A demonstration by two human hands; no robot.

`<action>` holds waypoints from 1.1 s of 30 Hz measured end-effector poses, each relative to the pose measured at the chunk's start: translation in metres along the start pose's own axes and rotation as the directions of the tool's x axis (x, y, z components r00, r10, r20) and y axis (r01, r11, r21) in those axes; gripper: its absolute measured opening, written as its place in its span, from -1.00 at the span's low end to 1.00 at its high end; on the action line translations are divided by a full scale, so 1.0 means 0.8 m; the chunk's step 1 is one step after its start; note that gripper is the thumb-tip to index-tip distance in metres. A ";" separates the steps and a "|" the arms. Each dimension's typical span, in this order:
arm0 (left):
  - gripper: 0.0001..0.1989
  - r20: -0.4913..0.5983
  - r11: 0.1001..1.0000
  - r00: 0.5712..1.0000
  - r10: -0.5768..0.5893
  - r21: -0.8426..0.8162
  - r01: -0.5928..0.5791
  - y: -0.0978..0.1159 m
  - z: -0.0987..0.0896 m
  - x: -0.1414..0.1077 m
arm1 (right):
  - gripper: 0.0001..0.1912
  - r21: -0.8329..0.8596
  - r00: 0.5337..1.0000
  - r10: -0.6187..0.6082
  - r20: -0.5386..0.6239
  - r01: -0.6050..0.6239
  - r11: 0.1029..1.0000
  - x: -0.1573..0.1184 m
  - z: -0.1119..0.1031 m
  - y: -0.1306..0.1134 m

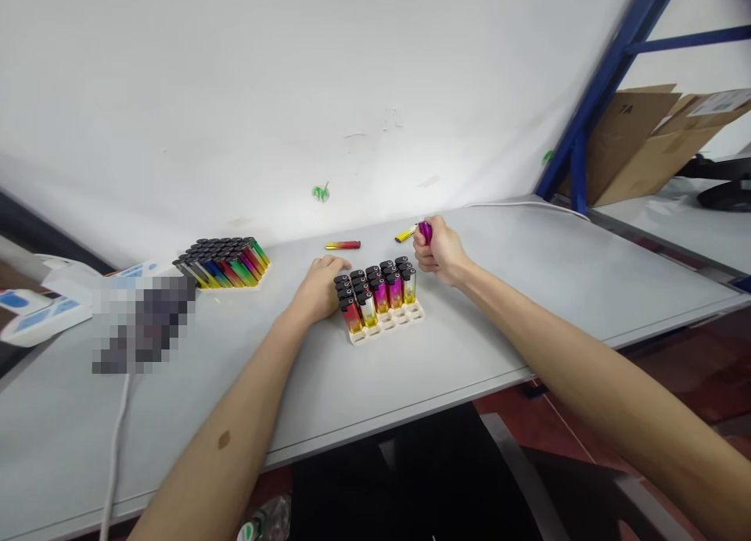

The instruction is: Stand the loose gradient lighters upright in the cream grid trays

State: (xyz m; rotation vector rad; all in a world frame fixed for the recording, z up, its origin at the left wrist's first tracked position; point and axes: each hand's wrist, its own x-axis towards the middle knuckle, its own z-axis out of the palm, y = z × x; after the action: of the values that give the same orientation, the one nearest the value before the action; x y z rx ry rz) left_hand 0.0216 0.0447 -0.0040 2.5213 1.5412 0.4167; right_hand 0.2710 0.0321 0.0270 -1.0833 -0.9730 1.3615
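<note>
My right hand (441,252) is closed around a purple lighter (425,230), raised a little above the table behind the rack. Part of the lighter is hidden by my fingers. A white rack (387,322) holds several upright lighters with black tops, in red, silver, purple and yellow; its near row has bare slots. My left hand (320,289) lies against the rack's left side, its visible fingers stretched forward and partly hidden behind the lighters. A red-and-yellow lighter (343,245) lies flat behind the rack. Left of my right hand lies a yellow lighter (404,235).
A second rack (258,285), packed with colourful lighters, stands at the back left. Beside it are a blurred dark object with a white cable (117,431) and white-and-blue packages (55,314). Cardboard boxes (639,150) stand behind a blue metal frame (604,95) at the right.
</note>
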 end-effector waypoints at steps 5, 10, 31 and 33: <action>-0.58 0.011 1.000 1.000 -0.012 -0.009 0.012 0.003 -0.001 0.000 | -0.53 -0.031 0.995 -0.083 -0.053 0.082 0.996 0.006 -0.006 0.005; -0.57 0.018 1.000 1.000 -0.020 -0.009 0.020 0.005 -0.002 0.000 | -0.82 -0.246 0.936 -0.352 -0.008 0.339 0.908 -0.023 -0.023 -0.006; -0.63 0.005 0.999 1.000 -0.023 -0.031 0.023 0.007 0.001 -0.002 | -0.84 -0.848 0.865 -0.326 0.381 0.467 0.249 -0.123 0.029 0.011; -0.63 0.004 0.999 1.000 -0.024 -0.031 0.024 0.009 0.001 -0.002 | -0.85 -0.905 0.882 -0.306 0.359 0.409 0.115 -0.122 0.034 0.008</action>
State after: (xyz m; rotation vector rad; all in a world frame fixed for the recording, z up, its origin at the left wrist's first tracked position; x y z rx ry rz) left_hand 0.0271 0.0403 -0.0029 2.4764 1.5493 0.4292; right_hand 0.2426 -0.0647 0.0349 -1.5171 -2.1687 0.1697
